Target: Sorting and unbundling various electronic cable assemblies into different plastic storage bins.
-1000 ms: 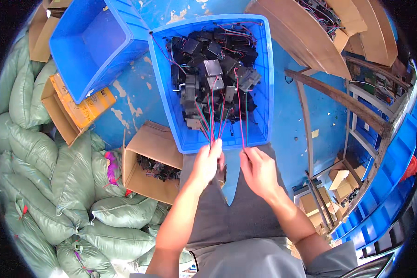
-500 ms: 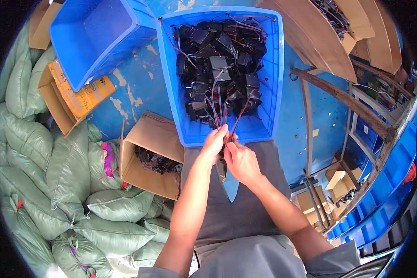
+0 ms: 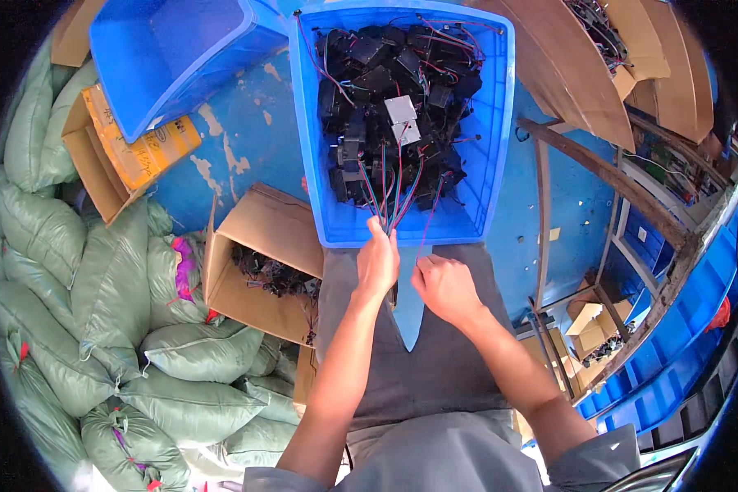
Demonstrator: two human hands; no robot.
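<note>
In front of me a blue plastic bin (image 3: 500,164) holds a heap of small black box-shaped parts (image 3: 369,82) with thin coloured wires. My left hand (image 3: 378,261), at the bin's near rim, is closed round a bundle of wires (image 3: 394,201) that run up to parts in the heap. Just to its right, my right hand (image 3: 445,287) is closed, with a single reddish wire (image 3: 431,215) stretching from its fingers to a part at the bin's near right. Two parts in the middle show pale grey faces (image 3: 403,115). The wire ends inside both hands are hidden.
An open cardboard box (image 3: 271,225) with more wired parts lies at the left. Green woven sacks (image 3: 111,279) are piled beyond it. Another blue bin (image 3: 172,57) sits tilted on a yellow-taped carton (image 3: 152,156). A wooden-and-metal frame (image 3: 615,176) stands at the right.
My right hand has drawn away from the left, to the right and toward me, pulling one reddish wire apart from the bundle. The view has shifted slightly.
</note>
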